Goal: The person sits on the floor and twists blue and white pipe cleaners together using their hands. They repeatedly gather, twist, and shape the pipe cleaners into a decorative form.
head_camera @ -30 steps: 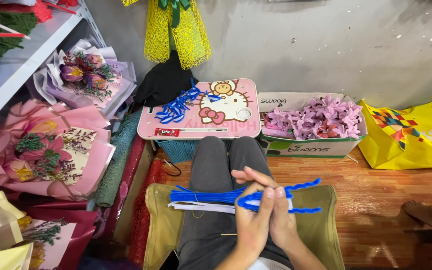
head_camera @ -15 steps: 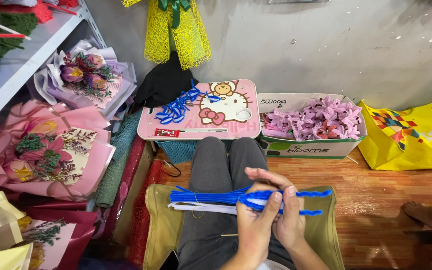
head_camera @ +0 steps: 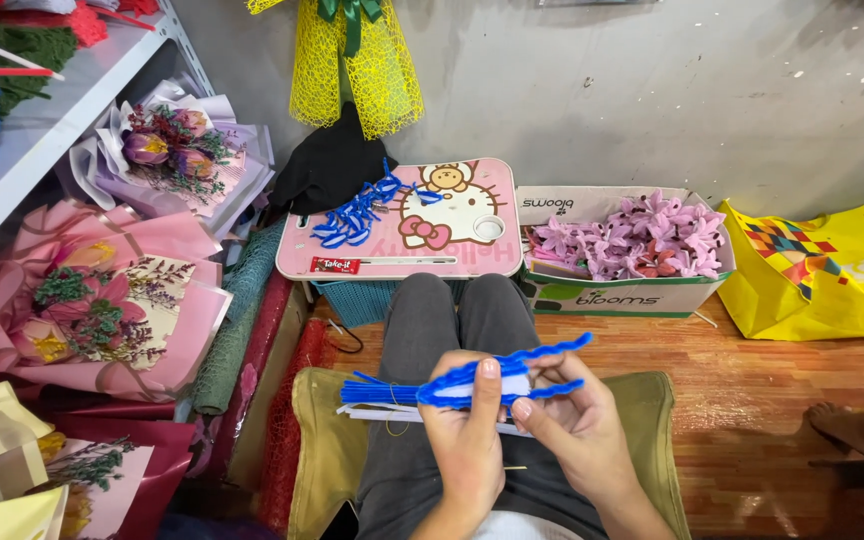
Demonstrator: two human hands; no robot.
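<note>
Blue pipe cleaners (head_camera: 422, 390) sit right over my lap, a long fuzzy bundle lying crosswise above my grey trousers (head_camera: 462, 330), and everything else I place from there. Biggest first: far beyond the bundle, against the grey wall, stands the pink lap table (head_camera: 402, 250) with a cartoon cat on its top and a heap of small blue bent pieces (head_camera: 352, 215) on its left half. Just to the right of that table, also well beyond the bundle, an open cardboard box (head_camera: 632, 295) is full of lilac fuzzy flowers (head_camera: 642, 240), and further right leans a yellow bag (head_camera: 832, 275). Off to the left of the bundle lie pink-wrapped bouquets (head_camera: 102, 310), with a purple-wrapped one (head_camera: 172, 150) behind them. Under the bundle and my legs is the olive cushion (head_camera: 327, 450). Now the hands: my left hand (head_camera: 467, 440) comes up from below, thumb flat across the blue strands and fingers curled behind them, pinching the bundle near its right end. My right hand (head_camera: 577, 425) is touching it on the right side, its fingertips closed on a wavy blue strand (head_camera: 542, 355) that curves up and away to the right, index finger laid along the fuzz. Beneath the bundle, a few white stems (head_camera: 382, 412) poke out to the left.
</note>
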